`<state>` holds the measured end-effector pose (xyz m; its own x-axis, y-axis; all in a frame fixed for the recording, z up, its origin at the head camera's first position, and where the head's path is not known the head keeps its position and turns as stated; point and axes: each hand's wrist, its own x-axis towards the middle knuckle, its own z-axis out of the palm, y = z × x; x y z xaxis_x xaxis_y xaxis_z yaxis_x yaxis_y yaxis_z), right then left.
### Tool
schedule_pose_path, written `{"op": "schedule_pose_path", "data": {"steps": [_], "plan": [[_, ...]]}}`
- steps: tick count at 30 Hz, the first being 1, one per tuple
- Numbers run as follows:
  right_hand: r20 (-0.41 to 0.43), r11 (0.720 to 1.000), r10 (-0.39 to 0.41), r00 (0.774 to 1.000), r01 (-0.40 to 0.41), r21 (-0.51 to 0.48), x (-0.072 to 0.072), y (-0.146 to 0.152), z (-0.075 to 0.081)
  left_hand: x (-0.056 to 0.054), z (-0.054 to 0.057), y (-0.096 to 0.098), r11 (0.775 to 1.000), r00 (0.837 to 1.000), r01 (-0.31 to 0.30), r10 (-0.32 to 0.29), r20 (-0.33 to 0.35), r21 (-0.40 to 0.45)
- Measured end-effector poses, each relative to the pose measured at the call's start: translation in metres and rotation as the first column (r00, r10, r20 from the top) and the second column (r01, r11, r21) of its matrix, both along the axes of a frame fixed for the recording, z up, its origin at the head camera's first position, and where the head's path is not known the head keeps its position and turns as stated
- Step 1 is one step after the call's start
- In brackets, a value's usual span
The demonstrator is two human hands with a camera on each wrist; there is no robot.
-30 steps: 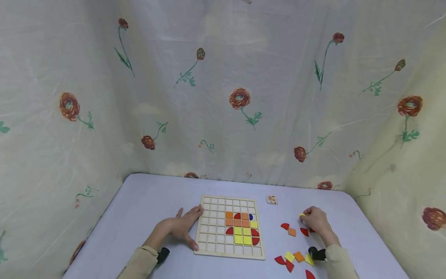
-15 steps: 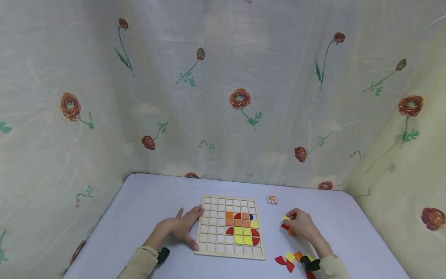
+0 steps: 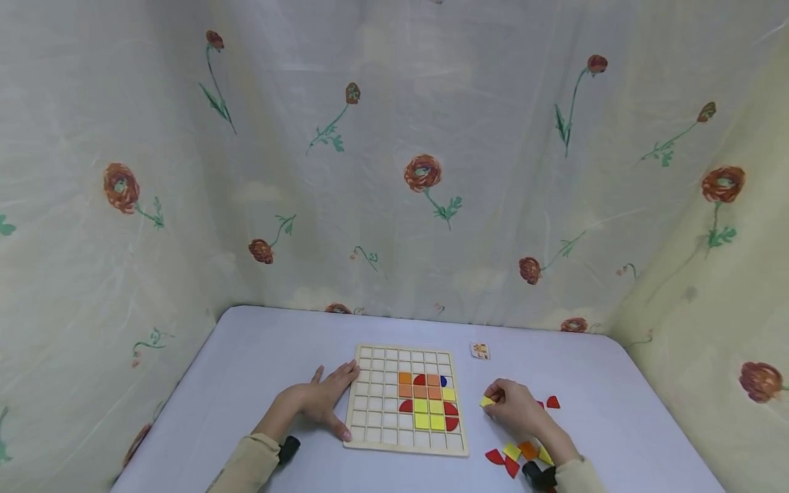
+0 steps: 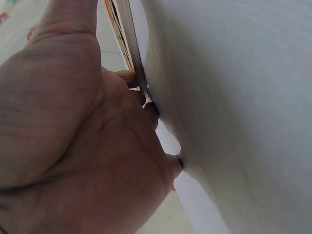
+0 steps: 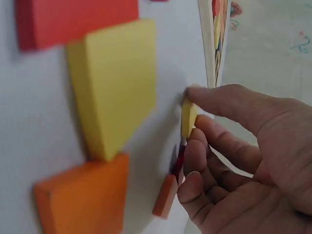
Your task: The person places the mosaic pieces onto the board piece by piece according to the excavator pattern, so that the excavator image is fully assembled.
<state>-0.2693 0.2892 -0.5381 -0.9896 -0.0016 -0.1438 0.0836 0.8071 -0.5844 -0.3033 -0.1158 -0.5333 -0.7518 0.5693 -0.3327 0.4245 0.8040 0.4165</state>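
My right hand (image 3: 516,411) pinches a small yellow tile (image 3: 486,401) between thumb and fingers, just right of the grid board. In the right wrist view this yellow tile (image 5: 187,118) stands at the fingertips, close over the table. A pale wooden grid board (image 3: 373,419) lies flat in the middle. Orange, red, yellow and blue tiles fill part of its right side. With fingers spread, my left hand (image 3: 320,402) rests along the board's left edge, thumb at the near corner. The left wrist view shows its palm (image 4: 92,146) beside the board's edge.
Several loose tiles lie right of the board, among them a red quarter-circle (image 3: 495,458) and an orange square (image 3: 527,450). An orange tile (image 5: 165,196) sits beneath the right fingers. A small picture card (image 3: 480,351) lies behind. A flowered curtain (image 3: 382,171) surrounds the table.
My right hand has moved left and nearer to the board, carrying the yellow tile from the loose pieces at the right. My left hand has stayed at the board's edge.
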Motion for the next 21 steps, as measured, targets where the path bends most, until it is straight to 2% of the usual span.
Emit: {"op": "schedule_pose_path", "data": {"steps": [6,14,21], "plan": [[-0.067,0.998,0.026,0.997,-0.022,0.058,-0.002,0.011,0.002,0.000,-0.001,0.000,1.000,1.000,-0.002,0.002,-0.004,0.000],[-0.057,0.993,0.059,0.997,-0.053,0.107,-0.004,0.020,0.004,-0.002,-0.002,0.000,1.000,1.000,-0.010,0.010,-0.002,-0.003],[-0.060,0.994,0.020,0.998,-0.014,0.107,-0.003,0.027,0.002,0.000,0.001,-0.001,1.000,1.000,-0.005,0.005,0.004,0.003]]}}
